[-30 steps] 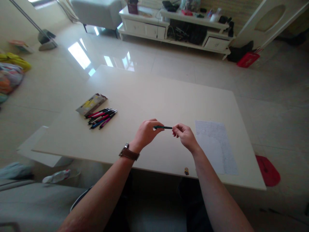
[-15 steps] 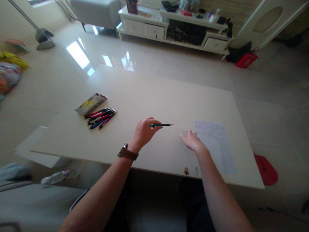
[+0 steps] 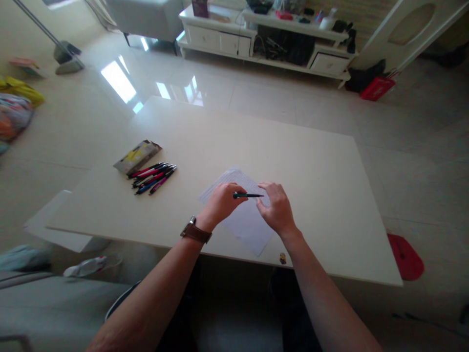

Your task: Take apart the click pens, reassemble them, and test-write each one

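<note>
My left hand (image 3: 225, 200), with a watch on its wrist, pinches a dark green pen (image 3: 249, 195) by its rear end, the tip pointing right. Around that tip, my right hand (image 3: 276, 208) has its thumb and fingers apart, not closed on the pen. Under both hands a sheet of lined paper (image 3: 252, 232), with writing on its upper part, lies at a slant on the white table (image 3: 293, 156). To the left rests a pile of several pens (image 3: 152, 178) in black, red, blue and purple, beside a grey and yellow box (image 3: 138, 155).
A small yellow sticker (image 3: 282, 258) is at the table's near edge. Beyond the table stand a low white cabinet (image 3: 210, 41) and a grey seat (image 3: 146, 19). At the lower left, a plastic bottle (image 3: 86, 267) lies near a grey sofa (image 3: 73, 298).
The sheet has moved from the right side of the table to the middle, under my hands, and turned. My right hand has shifted left to the pen's tip. The left hand keeps the pen.
</note>
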Demonstrator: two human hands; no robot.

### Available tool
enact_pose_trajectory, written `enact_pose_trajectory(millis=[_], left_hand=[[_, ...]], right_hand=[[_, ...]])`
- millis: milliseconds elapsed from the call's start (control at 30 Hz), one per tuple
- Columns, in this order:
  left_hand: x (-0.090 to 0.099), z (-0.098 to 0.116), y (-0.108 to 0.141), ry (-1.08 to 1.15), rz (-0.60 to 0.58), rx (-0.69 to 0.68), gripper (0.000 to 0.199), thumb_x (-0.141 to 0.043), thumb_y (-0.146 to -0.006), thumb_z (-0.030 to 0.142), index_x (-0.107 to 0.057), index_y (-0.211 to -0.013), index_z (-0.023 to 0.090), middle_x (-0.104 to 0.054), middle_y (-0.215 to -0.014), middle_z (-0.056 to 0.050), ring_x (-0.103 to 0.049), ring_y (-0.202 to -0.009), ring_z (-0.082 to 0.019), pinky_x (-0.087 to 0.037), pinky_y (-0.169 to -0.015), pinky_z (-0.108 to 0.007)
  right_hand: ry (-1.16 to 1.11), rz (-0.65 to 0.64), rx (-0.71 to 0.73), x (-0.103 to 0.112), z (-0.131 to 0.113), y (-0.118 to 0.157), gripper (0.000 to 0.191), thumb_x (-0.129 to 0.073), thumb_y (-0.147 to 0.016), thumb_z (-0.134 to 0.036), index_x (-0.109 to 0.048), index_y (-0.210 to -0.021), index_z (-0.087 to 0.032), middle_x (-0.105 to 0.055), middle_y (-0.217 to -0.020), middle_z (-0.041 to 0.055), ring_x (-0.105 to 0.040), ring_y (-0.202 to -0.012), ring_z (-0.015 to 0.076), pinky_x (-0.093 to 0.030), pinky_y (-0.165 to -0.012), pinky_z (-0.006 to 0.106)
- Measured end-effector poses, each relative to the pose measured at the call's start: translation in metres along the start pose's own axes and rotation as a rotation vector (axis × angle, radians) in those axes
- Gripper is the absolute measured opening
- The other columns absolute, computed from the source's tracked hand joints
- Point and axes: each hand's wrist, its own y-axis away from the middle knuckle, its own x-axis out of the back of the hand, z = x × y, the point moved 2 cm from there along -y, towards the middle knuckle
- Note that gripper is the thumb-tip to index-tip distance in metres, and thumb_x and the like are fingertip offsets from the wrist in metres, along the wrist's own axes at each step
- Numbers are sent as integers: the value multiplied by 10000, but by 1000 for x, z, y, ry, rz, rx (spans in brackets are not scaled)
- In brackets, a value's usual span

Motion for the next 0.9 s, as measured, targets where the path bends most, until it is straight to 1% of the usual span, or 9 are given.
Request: enact_pose_trajectory(millis=[100,233,333,433,567,667,733,800,900], left_hand=[[-7,5,2,-31,-51,-26,111,-672,-803,121,-694,-888,189,-714,-810,-17,-629,-737,-147,-443,-672,-272],[-12,7,4,46,-102,-38,227,-680,-775,119,-609,-978,191,-680,-817,-3,-610,-713,-132,-439,-639,-255],[-14,3,5,92,-146,-64,230,-674,-778,141,-578,-979,199,-669,-867,-12,-618,-773,-145,-477,-682,-268],[-15,-5,8,-3,-154,-22,398,-704,-747,148,-561,-1114,207,-651,-1094,-61,-614,-981,-196,-512,-850,-333],[-19,-21,18,-368,-264,196,595,-746,-772,309,-531,-1319,214,-527,-1351,-163,-505,-1215,-350,-503,-918,-474],[-25,-26,26,-454,-444,225,560,-742,-788,355,-569,-1314,272,-442,-1483,-147,-426,-1323,-386,-446,-989,-587],[-28,-25,28,-431,-519,166,455,-706,-824,323,-600,-1266,296,-457,-1497,-96,-408,-1365,-342,-343,-1084,-636],[-29,-23,26,-416,-505,123,445,-684,-840,288,-589,-1275,299,-454,-1511,-72,-376,-1402,-314,-271,-1136,-640],[-27,-20,23,-447,-444,135,553,-699,-812,279,-546,-1344,274,-420,-1527,-114,-380,-1380,-351,-362,-1078,-620]], right_hand=[[-44,-213,53,-12,-10,6,160,-537,-893,-119,-606,-1015,-199,-659,-1020,105,-600,-1006,257,-486,-885,394],[-125,-339,-4,-18,-8,10,97,-514,-928,-130,-575,-908,-202,-638,-896,63,-593,-811,201,-459,-727,322],[-184,-376,0,-14,1,11,215,-533,-873,-77,-564,-1047,-200,-627,-988,61,-593,-871,188,-457,-762,302],[-94,-406,-25,-7,14,11,328,-486,-818,-17,-592,-1068,-201,-587,-1050,76,-584,-902,186,-454,-793,299],[30,-348,-105,4,23,8,289,-461,-745,-6,-608,-907,-195,-585,-941,68,-563,-808,184,-425,-726,294],[23,-271,-166,12,19,4,67,-542,-825,-177,-598,-833,-214,-604,-796,30,-547,-710,181,-372,-636,289],[-2,-249,-212,17,14,1,189,-567,-879,-351,-604,-746,-222,-577,-662,5,-516,-617,168,-321,-585,287],[-15,-208,-251,21,12,0,343,-561,-889,-451,-584,-637,-219,-518,-559,-6,-469,-554,155,-279,-560,290],[-86,-117,-272,24,12,0,412,-574,-864,-445,-503,-534,-208,-423,-509,-18,-403,-524,135,-249,-547,290]])
